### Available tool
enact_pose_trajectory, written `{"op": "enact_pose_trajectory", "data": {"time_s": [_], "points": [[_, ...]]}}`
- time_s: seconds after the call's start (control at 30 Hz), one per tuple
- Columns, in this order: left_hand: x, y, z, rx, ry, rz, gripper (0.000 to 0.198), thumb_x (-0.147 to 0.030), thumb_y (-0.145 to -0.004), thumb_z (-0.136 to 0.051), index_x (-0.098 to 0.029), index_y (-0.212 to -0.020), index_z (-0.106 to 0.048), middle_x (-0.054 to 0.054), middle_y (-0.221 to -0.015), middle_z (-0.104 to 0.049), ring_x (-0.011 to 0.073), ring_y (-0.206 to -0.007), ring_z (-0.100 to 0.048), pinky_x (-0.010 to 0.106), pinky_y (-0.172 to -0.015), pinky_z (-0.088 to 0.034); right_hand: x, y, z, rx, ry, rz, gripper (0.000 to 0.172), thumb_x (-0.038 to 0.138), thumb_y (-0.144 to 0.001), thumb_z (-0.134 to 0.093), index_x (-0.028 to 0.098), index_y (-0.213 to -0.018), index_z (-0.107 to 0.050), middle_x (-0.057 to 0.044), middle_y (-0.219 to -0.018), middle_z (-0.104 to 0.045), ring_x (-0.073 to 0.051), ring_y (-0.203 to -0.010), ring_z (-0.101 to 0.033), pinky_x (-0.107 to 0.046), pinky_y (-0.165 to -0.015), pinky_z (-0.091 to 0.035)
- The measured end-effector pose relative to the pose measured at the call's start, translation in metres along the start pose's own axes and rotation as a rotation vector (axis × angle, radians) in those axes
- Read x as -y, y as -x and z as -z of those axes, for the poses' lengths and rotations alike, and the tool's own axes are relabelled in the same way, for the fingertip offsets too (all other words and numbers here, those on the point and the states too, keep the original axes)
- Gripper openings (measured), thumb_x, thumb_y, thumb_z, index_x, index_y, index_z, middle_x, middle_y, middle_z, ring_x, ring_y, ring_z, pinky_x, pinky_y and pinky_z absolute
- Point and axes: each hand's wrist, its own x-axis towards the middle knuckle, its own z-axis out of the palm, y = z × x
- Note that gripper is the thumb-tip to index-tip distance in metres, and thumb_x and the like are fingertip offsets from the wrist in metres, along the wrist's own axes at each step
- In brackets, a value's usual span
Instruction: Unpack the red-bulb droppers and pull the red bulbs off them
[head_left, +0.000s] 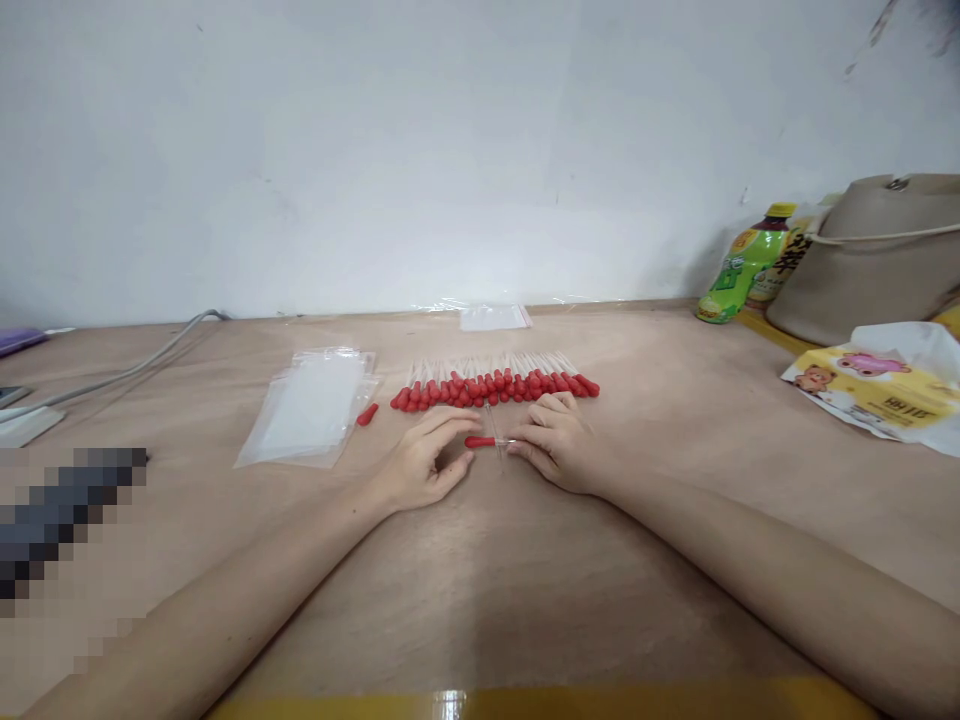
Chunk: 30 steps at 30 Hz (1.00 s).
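Note:
Between my hands is a dropper [480, 441] with a red rubber bulb and a clear tube, its bulb pointing left. My right hand [559, 443] pinches the tube end between thumb and fingers. Curved around the bulb's left end, my left hand [429, 455] has thumb and fingers apart and holds nothing. A loose clear tube [491, 420] lies crosswise by the dropper. Just beyond my hands, many red-bulbed droppers [495, 385] form a wide pile, tubes toward the wall. One single red bulb [367, 414] rests left of the pile.
Clear plastic bags [311, 410] lie stacked at left, and another small bag [495, 317] is by the wall. At right stand a green bottle [746, 262], a beige bucket [870, 260] and a printed packet [877, 385]. A grey cable [165, 348] crosses the left side.

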Motion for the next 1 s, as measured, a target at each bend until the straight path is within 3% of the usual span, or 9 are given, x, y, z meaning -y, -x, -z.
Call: {"op": "enact_pose_trajectory", "data": {"time_s": [0.07,0.23,0.43,0.63,1.0], "points": [[0.000,-0.003,-0.004,0.015,-0.005,-0.005,0.036,-0.024,-0.080,-0.056,-0.016,-0.115,-0.052,0.011,-0.116,-0.055,0.0213,-0.110,-0.050,0.039,-0.093,-0.044,0.002,-0.001,0.000,0.013,0.000,0.002,0.027,0.035,-0.088,-0.043,0.020,-0.081,-0.065,-0.003,-0.069,-0.054,-0.016,-0.073,-0.041,-0.033,-0.071,-0.028],[0.003,-0.009,-0.018,-0.030,-0.025,-0.078,0.017,-0.023,-0.083,-0.054,-0.018,-0.097,-0.062,0.007,-0.099,-0.065,0.0183,-0.098,-0.058,0.036,-0.087,-0.048,0.006,-0.004,0.000,-0.003,-0.060,0.011,0.027,0.031,-0.089,-0.041,0.017,-0.076,-0.060,-0.003,-0.072,-0.057,-0.015,-0.073,-0.044,-0.034,-0.074,-0.031],[0.003,-0.006,-0.021,-0.084,-0.054,-0.127,0.018,-0.020,-0.083,-0.053,-0.016,-0.098,-0.061,0.007,-0.097,-0.066,0.0172,-0.096,-0.060,0.033,-0.086,-0.050,0.005,-0.002,-0.008,-0.076,-0.187,0.092,0.017,0.026,-0.087,-0.046,0.017,-0.085,-0.061,-0.004,-0.078,-0.062,-0.015,-0.079,-0.051,-0.035,-0.083,-0.038],[0.001,-0.005,-0.019,-0.018,-0.108,-0.126,0.017,-0.020,-0.084,-0.051,-0.015,-0.097,-0.060,0.008,-0.099,-0.064,0.0185,-0.101,-0.057,0.037,-0.093,-0.046,0.004,-0.001,-0.013,-0.173,-0.219,0.182,0.014,0.019,-0.085,-0.048,0.017,-0.082,-0.061,-0.005,-0.076,-0.060,-0.016,-0.084,-0.052,-0.034,-0.083,-0.045],[-0.001,-0.002,-0.012,0.075,-0.125,-0.088,0.019,-0.022,-0.087,-0.044,-0.016,-0.095,-0.060,0.007,-0.095,-0.066,0.0185,-0.096,-0.060,0.036,-0.092,-0.047,0.009,-0.001,0.000,-0.145,-0.070,0.232,0.020,0.017,-0.086,-0.042,0.018,-0.079,-0.061,-0.005,-0.070,-0.057,-0.016,-0.079,-0.054,-0.036,-0.078,-0.049]]}}
